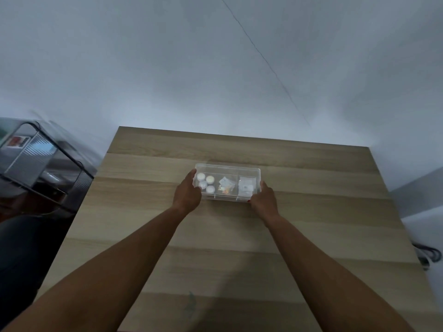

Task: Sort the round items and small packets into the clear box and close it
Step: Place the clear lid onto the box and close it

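Observation:
A clear box (227, 167) with three compartments rests on the wooden table (239, 248), toward its far side. Several white round items (206, 183) lie in the left compartment. Small packets (226, 184) fill the middle one, and pale packets (246, 186) the right one. My left hand (188, 192) grips the box's left end. My right hand (263, 200) grips its right front corner. Whether the lid is on the box, I cannot tell.
A dark wire-frame rack (40, 164) with grey boxes stands left of the table. A black cable (429, 254) lies on the floor at the right. A pale wall rises behind the table.

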A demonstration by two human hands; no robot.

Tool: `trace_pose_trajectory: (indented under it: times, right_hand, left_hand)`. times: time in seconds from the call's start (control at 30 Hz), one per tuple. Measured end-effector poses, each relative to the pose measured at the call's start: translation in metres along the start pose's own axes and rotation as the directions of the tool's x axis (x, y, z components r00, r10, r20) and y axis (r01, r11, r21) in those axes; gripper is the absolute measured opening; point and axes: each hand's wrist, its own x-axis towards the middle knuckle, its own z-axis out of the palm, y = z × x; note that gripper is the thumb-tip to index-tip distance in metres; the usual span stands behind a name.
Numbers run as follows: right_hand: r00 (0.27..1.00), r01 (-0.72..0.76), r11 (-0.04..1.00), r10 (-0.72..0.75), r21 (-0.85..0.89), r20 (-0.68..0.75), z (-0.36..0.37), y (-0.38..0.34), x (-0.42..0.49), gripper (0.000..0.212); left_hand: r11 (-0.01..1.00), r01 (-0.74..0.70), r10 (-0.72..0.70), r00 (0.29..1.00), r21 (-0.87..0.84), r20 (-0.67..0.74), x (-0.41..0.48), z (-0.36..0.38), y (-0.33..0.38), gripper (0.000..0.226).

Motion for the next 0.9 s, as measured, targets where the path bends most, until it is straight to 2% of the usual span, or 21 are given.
trace_pose_trajectory:
  times: [0.27, 0.63, 0.8, 0.9]
  right_hand:
    - [0.999, 0.049, 0.998, -0.050, 0.024, 0.014, -0.007, 0.001, -0.002, 0.047]
    - [0.992, 0.109, 0.989, -0.115, 0.098, 0.057, -0.013, 0.006, -0.011, 0.050]
    - [0.995, 0.100, 0.981, -0.103, 0.168, 0.013, -0.011, 0.011, -0.013, 0.035]
    - [0.996, 0.069, 0.985, -0.059, 0.159, -0.063, -0.005, 0.022, -0.020, 0.024]
  left_hand:
    - [0.998, -0.059, 0.057, 0.997, 0.023, 0.056, -0.005, -0.006, 0.000, 0.064]
    - [0.997, -0.074, 0.073, 0.995, 0.006, 0.072, -0.012, -0.005, 0.005, 0.065]
    - [0.995, -0.100, 0.100, 0.995, -0.008, -0.008, -0.015, -0.005, 0.001, 0.065]
    - [0.999, -0.007, 0.011, 0.994, 0.043, -0.107, -0.023, -0.007, -0.014, 0.060]
